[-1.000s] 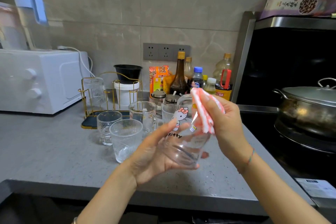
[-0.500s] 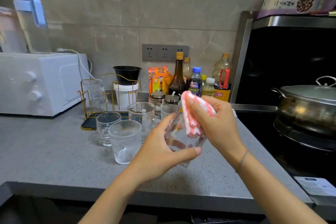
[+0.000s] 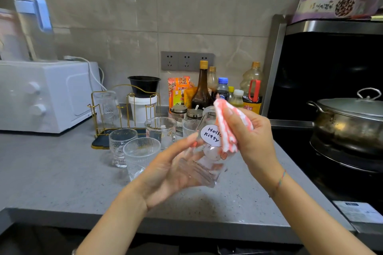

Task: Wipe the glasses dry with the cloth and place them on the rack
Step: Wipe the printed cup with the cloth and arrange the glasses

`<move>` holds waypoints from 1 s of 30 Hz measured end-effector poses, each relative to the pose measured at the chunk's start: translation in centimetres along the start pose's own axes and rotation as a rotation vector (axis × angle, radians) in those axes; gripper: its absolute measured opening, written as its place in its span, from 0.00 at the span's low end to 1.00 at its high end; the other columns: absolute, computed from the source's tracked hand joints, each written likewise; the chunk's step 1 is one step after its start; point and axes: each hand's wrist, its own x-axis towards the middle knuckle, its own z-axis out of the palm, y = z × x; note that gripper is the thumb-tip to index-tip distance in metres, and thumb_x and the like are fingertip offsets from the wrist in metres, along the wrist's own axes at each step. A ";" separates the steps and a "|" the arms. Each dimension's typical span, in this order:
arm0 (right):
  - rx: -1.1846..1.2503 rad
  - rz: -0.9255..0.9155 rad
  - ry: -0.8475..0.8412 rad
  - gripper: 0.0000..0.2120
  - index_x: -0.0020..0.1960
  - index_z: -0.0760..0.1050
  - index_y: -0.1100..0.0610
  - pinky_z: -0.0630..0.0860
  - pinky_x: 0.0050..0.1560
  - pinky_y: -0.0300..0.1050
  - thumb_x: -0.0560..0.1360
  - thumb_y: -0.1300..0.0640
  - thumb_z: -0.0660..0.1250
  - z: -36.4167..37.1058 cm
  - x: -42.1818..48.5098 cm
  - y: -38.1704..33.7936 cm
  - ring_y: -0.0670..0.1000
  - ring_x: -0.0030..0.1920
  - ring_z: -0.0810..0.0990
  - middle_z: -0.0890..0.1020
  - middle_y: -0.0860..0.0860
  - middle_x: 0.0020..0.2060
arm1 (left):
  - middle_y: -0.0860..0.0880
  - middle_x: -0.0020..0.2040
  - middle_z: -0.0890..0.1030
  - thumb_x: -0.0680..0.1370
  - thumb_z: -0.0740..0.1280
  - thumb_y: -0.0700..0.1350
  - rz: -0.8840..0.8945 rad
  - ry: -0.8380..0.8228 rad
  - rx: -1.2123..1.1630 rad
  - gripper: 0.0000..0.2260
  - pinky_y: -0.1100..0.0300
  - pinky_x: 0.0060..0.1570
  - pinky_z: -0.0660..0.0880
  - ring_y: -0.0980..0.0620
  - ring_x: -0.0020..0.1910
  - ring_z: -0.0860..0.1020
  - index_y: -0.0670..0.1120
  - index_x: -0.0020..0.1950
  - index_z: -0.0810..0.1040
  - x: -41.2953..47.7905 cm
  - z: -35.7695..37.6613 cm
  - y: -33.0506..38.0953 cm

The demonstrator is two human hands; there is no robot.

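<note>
- Between the thumb and fingers of the right hand (image 3: 253,141) we find the one cloth (image 3: 227,130), pink and white. It is pinched tight and pressed against the side of the printed glass (image 3: 209,151).
- The left hand (image 3: 170,172) grips that same glass near its base — thumb on top, fingers showing through the glass from behind.
- The printed glass is tilted with its mouth pointing away from us. It is held in the air above the grey counter (image 3: 62,176).
- Just beyond the left hand we count four glasses upright on the counter:
  - a ribbed tumbler (image 3: 142,155)
  - a textured tumbler (image 3: 122,147) just beside it
  - a handled mug (image 3: 160,130)
  - a small ribbed glass (image 3: 190,127), partly hidden by the printed glass
- Farther back stands the one gold wire rack (image 3: 99,144), with one upturned glass (image 3: 108,105) on its left side — six glasses in all.
- Behind the rack we see one white tub (image 3: 143,109) with one black bowl (image 3: 144,86) on top.
- Along the wall we see two lidded jars (image 3: 179,109), a cluster of bottles (image 3: 202,91) (six, as far as we can count) and one socket plate (image 3: 187,61) with three outlets.
- At the far left is one white oven (image 3: 41,95) with one blue-handled jug (image 3: 31,16) on it. At the far right, one lidded pot (image 3: 352,130) sits on the stove (image 3: 342,172).
</note>
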 end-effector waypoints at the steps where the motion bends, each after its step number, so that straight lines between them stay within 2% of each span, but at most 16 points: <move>1: -0.020 0.001 -0.006 0.28 0.34 0.70 0.74 0.66 0.30 0.42 0.74 0.47 0.69 0.1 0.1 -0.1 0.57 0.28 0.69 0.69 0.63 0.25 | 0.45 0.62 0.81 0.63 0.77 0.61 0.009 0.049 0.121 0.31 0.46 0.58 0.78 0.41 0.58 0.80 0.49 0.62 0.81 -0.1 0.1 0.5; 3: -0.038 0.008 -0.003 0.25 0.31 0.70 0.70 0.65 0.29 0.39 0.75 0.50 0.68 0.1 0.4 -0.2 0.50 0.26 0.68 0.69 0.57 0.22 | 0.53 0.61 0.82 0.66 0.74 0.61 0.026 0.135 0.410 0.29 0.52 0.57 0.78 0.50 0.59 0.80 0.55 0.65 0.76 -0.3 1.0 1.3; 4: -0.045 0.006 -0.001 0.23 0.30 0.69 0.68 0.65 0.28 0.37 0.75 0.53 0.68 0.3 0.5 -0.4 0.47 0.26 0.67 0.68 0.54 0.22 | 0.59 0.59 0.81 0.67 0.74 0.62 0.056 0.169 0.518 0.28 0.61 0.54 0.78 0.59 0.58 0.80 0.58 0.65 0.73 -0.4 1.4 1.5; 6: -0.081 -0.021 -0.023 0.22 0.30 0.69 0.69 0.64 0.28 0.38 0.76 0.54 0.67 0.5 0.7 -0.6 0.48 0.26 0.67 0.68 0.55 0.22 | 0.70 0.57 0.75 0.65 0.76 0.62 0.134 0.263 0.689 0.33 0.76 0.47 0.72 0.74 0.53 0.75 0.64 0.66 0.66 -0.3 2.3 1.7; 7: -0.115 -0.040 -0.044 0.23 0.31 0.70 0.70 0.64 0.28 0.39 0.76 0.54 0.67 0.7 0.7 -0.7 0.48 0.26 0.67 0.68 0.58 0.23 | 0.73 0.56 0.71 0.63 0.76 0.62 0.178 0.302 0.776 0.37 0.79 0.46 0.69 0.79 0.51 0.71 0.66 0.67 0.62 -0.3 2.5 1.6; 9: -0.172 -0.063 -0.075 0.23 0.29 0.70 0.68 0.64 0.27 0.38 0.77 0.53 0.66 1.0 0.6 -0.9 0.48 0.25 0.67 0.69 0.58 0.22 | 0.77 0.52 0.70 0.64 0.77 0.58 0.251 0.324 0.864 0.36 0.83 0.46 0.68 0.83 0.49 0.69 0.69 0.65 0.60 0.0 2.4 1.0; 11: -0.192 -0.069 -0.099 0.23 0.28 0.71 0.64 0.64 0.27 0.38 0.77 0.53 0.66 1.1 0.5 -0.7 0.48 0.25 0.68 0.70 0.58 0.21 | 0.76 0.50 0.74 0.65 0.78 0.54 0.293 0.328 0.839 0.31 0.81 0.48 0.70 0.80 0.50 0.72 0.69 0.59 0.64 0.2 2.0 0.5; 13: -0.217 -0.070 -0.118 0.22 0.28 0.71 0.61 0.64 0.27 0.37 0.77 0.52 0.67 1.0 0.5 -0.5 0.47 0.25 0.68 0.70 0.54 0.21 | 0.68 0.52 0.80 0.66 0.79 0.49 0.275 0.297 0.720 0.28 0.76 0.47 0.74 0.70 0.52 0.78 0.64 0.59 0.70 0.3 1.4 0.2; 15: -0.184 -0.052 -0.139 0.19 0.29 0.72 0.58 0.64 0.27 0.35 0.76 0.51 0.67 0.7 0.4 -0.2 0.45 0.26 0.68 0.71 0.49 0.23 | 0.54 0.54 0.84 0.65 0.80 0.47 0.210 0.219 0.506 0.26 0.63 0.46 0.80 0.55 0.51 0.83 0.55 0.61 0.76 0.0 1.1 0.1; 17: -0.072 -0.022 -0.157 0.15 0.32 0.75 0.56 0.67 0.28 0.32 0.76 0.51 0.67 0.4 0.2 0.1 0.44 0.27 0.72 0.74 0.47 0.25 | 0.48 0.54 0.84 0.61 0.79 0.51 0.129 0.120 0.293 0.28 0.53 0.42 0.82 0.47 0.47 0.84 0.51 0.60 0.80 -0.2 0.9 -0.2; 20: 0.037 -0.023 -0.155 0.13 0.39 0.78 0.56 0.72 0.31 0.30 0.76 0.47 0.66 0.3 -0.2 0.2 0.40 0.30 0.77 0.78 0.45 0.29 | 0.42 0.54 0.83 0.61 0.80 0.54 0.025 -0.089 -0.130 0.26 0.52 0.39 0.81 0.42 0.44 0.83 0.46 0.56 0.83 0.3 0.2 -0.8; 23: 0.039 0.000 -0.146 0.15 0.43 0.82 0.45 0.77 0.36 0.33 0.70 0.38 0.61 0.2 -0.7 1.0 0.41 0.36 0.80 0.82 0.43 0.35 | 0.37 0.58 0.78 0.71 0.74 0.52 -0.072 -0.331 -0.504 0.25 0.50 0.44 0.81 0.40 0.47 0.81 0.39 0.62 0.78 0.6 -0.4 -0.9; 26: -0.011 0.036 -0.154 0.14 0.45 0.82 0.38 0.78 0.42 0.36 0.70 0.36 0.60 -0.3 -1.1 1.9 0.42 0.42 0.82 0.84 0.42 0.40 | 0.35 0.62 0.75 0.74 0.72 0.53 -0.112 -0.364 -0.604 0.28 0.51 0.48 0.80 0.40 0.50 0.79 0.37 0.67 0.73 1.0 -0.8 -1.0; 30: -0.013 0.104 -0.201 0.15 0.40 0.83 0.47 0.76 0.38 0.34 0.74 0.45 0.59 -1.2 -1.1 2.0 0.42 0.36 0.82 0.84 0.44 0.33 | 0.35 0.62 0.75 0.73 0.73 0.52 -0.129 -0.327 -0.597 0.28 0.49 0.47 0.80 0.40 0.50 0.80 0.37 0.67 0.73 1.0 -1.5 -1.6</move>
